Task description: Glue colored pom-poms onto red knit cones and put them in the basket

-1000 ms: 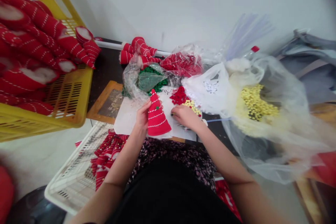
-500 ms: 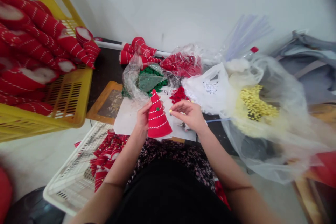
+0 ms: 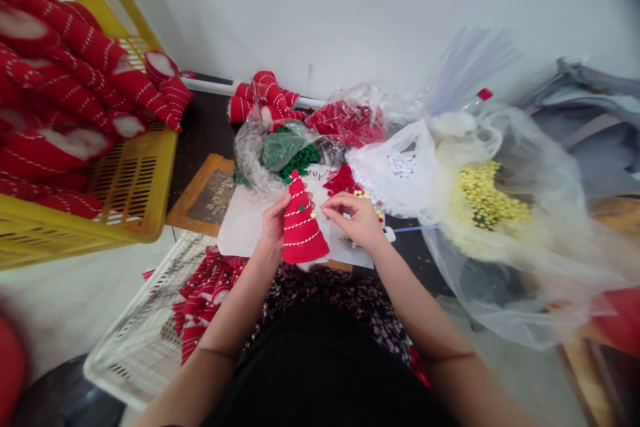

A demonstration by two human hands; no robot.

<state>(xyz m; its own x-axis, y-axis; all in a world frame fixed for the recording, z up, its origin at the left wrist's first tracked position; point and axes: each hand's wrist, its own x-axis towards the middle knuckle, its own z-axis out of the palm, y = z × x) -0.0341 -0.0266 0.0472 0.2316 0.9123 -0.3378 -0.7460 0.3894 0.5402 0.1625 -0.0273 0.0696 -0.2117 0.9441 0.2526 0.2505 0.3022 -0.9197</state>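
A red felt cone [image 3: 304,240] with white twisted cord wound round it is gripped in my left hand [image 3: 274,221], its tip pointing up. It carries a green pom-pom [image 3: 301,208], with a small yellow pom-pom [image 3: 313,215] close beside it at the right edge. Just to the right is my right hand [image 3: 357,217], thumb and forefinger pinched together a little apart from the yellow pom-pom, with nothing visible between them. Behind that hand are loose red pom-poms [image 3: 341,180] and yellow ones, partly hidden.
Plastic bags hold green pom-poms [image 3: 295,153], red pieces [image 3: 345,121], white pieces [image 3: 400,165] and yellow pom-poms [image 3: 493,197]. A yellow crate [image 3: 150,223] of red cones stands left. Below it, a white basket [image 3: 107,353] contains more cones. A bluish cord [image 3: 417,228] crosses the table.
The yellow pom-pom that was between my right fingertips now sits on the cone beside the green one. My right hand has shifted slightly, and my left hand keeps hold of the cone.
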